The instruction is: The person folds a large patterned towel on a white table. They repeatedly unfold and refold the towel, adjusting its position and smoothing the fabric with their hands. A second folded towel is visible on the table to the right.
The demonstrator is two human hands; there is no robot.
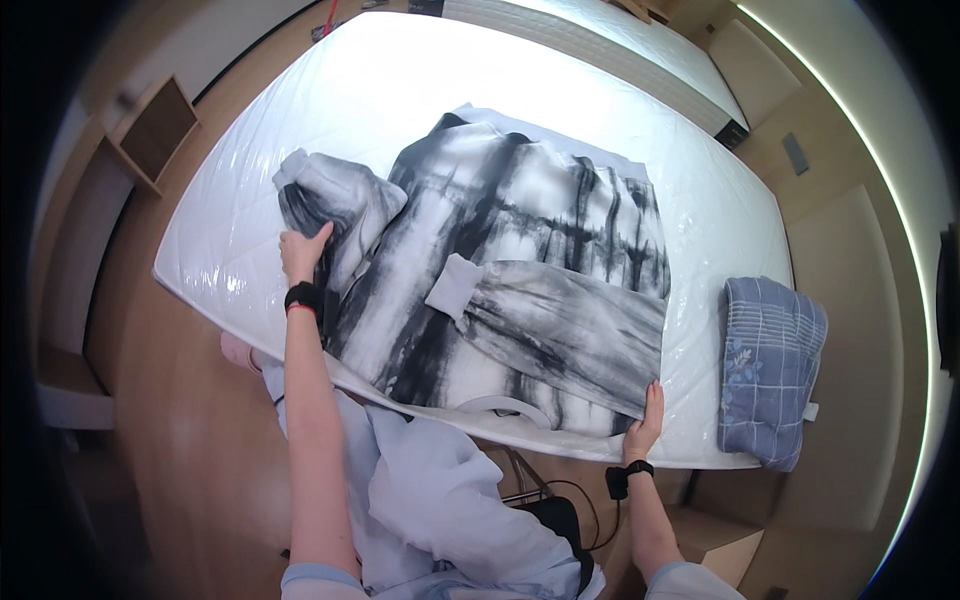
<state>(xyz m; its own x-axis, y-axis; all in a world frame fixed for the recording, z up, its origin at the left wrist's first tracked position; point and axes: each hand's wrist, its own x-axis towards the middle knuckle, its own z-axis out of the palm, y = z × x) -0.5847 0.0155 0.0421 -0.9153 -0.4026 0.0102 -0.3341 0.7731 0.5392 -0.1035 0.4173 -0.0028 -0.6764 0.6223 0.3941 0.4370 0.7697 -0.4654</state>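
Note:
A black, grey and white tie-dye sweatshirt (450,217) lies spread on a plastic-covered mattress (225,217), its neckband towards me and its pale hem away. One sleeve (555,322) is laid across the body, its light cuff near the middle. My right hand (646,427) rests at the shoulder edge of that sleeve, fingers extended. The other sleeve (349,195) is bunched at the left, cuff pointing away from me. My left hand (304,251) is on this bunched sleeve, thumb apart from the fingers; whether it grips the fabric is not clear.
A folded blue checked quilted cloth (772,367) lies at the mattress's right edge. A second mattress (600,56) stands beyond. Below the near edge are a chair's metal legs (521,480) and a black cable (596,517) by my right wrist. A wooden shelf unit (157,135) is at the left.

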